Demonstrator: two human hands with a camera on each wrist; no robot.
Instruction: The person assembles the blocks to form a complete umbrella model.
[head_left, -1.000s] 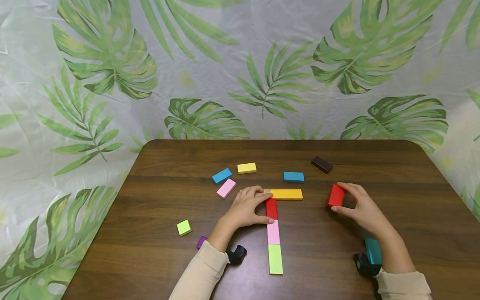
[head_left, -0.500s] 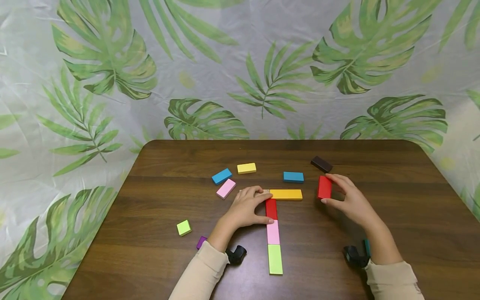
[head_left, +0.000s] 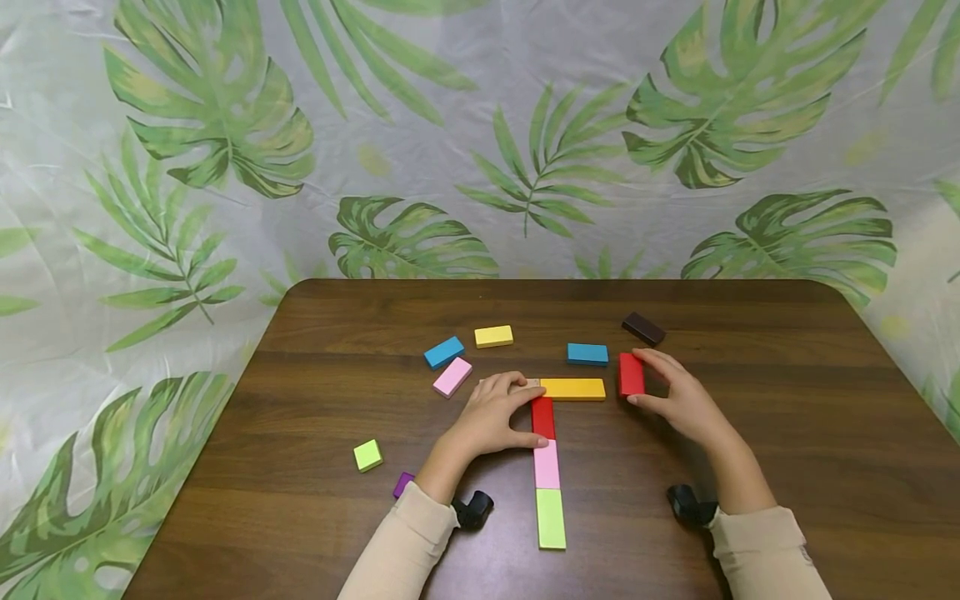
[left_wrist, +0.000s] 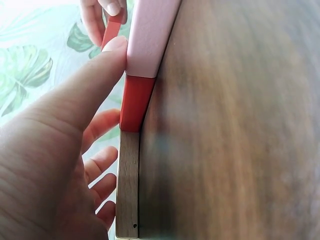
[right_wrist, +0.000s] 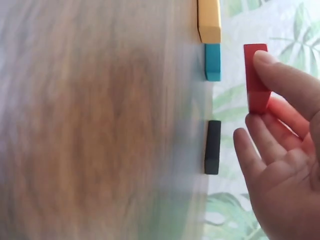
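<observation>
One dark wood-grain table point(head_left: 262, 500), round-cornered, leaf-printed cloth point(head_left: 420, 167) hung behind, right hand point(head_left: 686, 404) pinched a red block point(head_left: 632, 374) above the table, just right of an orange block point(head_left: 572, 389), left hand point(head_left: 489, 423) lay fingers spread, touching T-laid blocks point(head_left: 547, 467).

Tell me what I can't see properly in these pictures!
Head view: part of the purple block, behind the left arm.
Head view: most of the wooden block, covered by the left hand.
Right wrist view: one end of the orange block, cut off by top edge.
Right wrist view: table grain, blurred.
</observation>
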